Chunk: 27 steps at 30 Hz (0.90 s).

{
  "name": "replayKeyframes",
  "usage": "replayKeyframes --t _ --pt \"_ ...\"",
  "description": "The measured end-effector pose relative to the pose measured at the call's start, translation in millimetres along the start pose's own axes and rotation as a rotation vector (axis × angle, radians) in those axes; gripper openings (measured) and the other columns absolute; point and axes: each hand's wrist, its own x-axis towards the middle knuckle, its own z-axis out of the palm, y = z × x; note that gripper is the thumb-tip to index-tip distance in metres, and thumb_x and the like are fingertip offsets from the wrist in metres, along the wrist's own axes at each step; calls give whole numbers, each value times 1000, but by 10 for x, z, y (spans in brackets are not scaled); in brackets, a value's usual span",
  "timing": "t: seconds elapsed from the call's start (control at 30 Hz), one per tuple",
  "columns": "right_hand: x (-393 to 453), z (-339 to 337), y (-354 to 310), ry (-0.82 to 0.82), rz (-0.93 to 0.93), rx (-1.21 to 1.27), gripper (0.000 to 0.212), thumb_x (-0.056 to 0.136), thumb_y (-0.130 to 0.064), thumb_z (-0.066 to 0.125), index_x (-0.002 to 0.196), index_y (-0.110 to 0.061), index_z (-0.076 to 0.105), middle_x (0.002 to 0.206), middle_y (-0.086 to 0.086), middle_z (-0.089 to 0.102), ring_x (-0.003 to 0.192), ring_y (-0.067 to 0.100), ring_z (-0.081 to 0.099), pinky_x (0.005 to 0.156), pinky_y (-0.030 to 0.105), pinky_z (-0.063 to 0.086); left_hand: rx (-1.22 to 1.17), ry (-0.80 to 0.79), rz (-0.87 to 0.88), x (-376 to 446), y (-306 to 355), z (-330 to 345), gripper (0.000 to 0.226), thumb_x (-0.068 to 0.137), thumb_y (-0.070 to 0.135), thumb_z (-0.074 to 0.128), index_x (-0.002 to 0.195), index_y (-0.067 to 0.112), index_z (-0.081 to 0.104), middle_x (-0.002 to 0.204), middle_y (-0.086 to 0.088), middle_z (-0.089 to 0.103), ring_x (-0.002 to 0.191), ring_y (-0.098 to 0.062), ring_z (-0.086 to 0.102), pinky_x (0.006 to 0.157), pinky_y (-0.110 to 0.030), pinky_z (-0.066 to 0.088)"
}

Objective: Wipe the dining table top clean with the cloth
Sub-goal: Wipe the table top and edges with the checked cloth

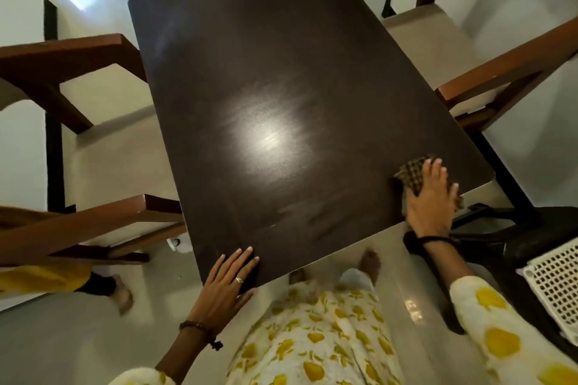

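Dark brown wood makes up the dining table top, where a brown checked cloth lies at the near right corner under the right hand, whose straight, slightly spread fingers press it flat against the surface. At the near left corner the left hand rests with fingers extended and flat on the edge, holding nothing. Wooden chairs with pale seats flank both long sides.

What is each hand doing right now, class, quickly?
Left hand: open, fingers straight, resting on the table top corner.
Right hand: open, pressing the checked cloth flat near the table edge.
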Motion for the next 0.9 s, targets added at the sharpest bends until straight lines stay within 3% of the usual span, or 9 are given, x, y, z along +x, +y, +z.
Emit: replayKeyframes --t 0.1,0.23,0.4,0.47,0.53,0.63,0.73,0.9 --pt "-21 108 -271 -22 7 -91 69 92 -33 50 147 -10 16 156 17 14 143 36 11 115 56 10 -37 20 5 -6 23 1 60 94 52 15 131 16 45 140 -4 43 130 -14 25 112 -30 -3" --pt "-468 398 -971 -31 -214 -131 83 86 -40 55 148 -12 9 157 14 11 144 33 10 116 52 6 -97 59 1 -9 38 10 61 93 52 18 130 14 47 137 -6 47 128 -14 26 110 -28 -10" --pt "-1286 755 -1818 -190 -558 -77 90 84 -39 57 148 -14 -1 158 10 -4 146 27 1 113 47 -9 -274 179 -49 -6 4 109 71 88 56 33 141 9 24 147 -5 25 135 -6 9 111 -25 -13" --pt "-1406 792 -1868 -219 -647 -64 88 82 -34 61 148 -13 6 158 8 4 145 25 8 113 47 -5 -312 193 -98 -23 -79 160 79 83 60 40 143 13 17 148 -2 15 136 -7 6 112 -24 -12" --pt "-1337 738 -1740 -193 -688 -64 90 72 -29 70 146 -12 22 154 7 25 142 23 24 113 46 8 -289 158 -131 -43 -219 177 89 77 68 42 143 21 6 150 4 4 139 -9 0 112 -24 -16" --pt "-1008 598 -1348 -154 -621 -116 92 72 -26 69 147 -12 17 156 9 20 143 22 20 115 43 6 -208 71 -204 -30 -495 157 109 64 80 44 140 26 -13 148 8 -16 137 -10 -16 108 -30 -24" --pt "-609 437 -926 -89 -415 -135 88 81 -26 64 148 -11 9 157 11 12 145 24 12 116 46 4 -153 -50 -282 -4 -734 87 126 56 83 48 133 21 -29 142 3 -34 133 -15 -26 103 -42 -27" --pt "-625 376 -1035 -67 -261 -89 76 86 -25 60 148 -14 17 156 15 13 144 29 12 116 51 5 -149 -134 -265 -25 -803 57 130 58 77 58 131 19 -32 138 1 -40 129 -16 -32 98 -46 -31"
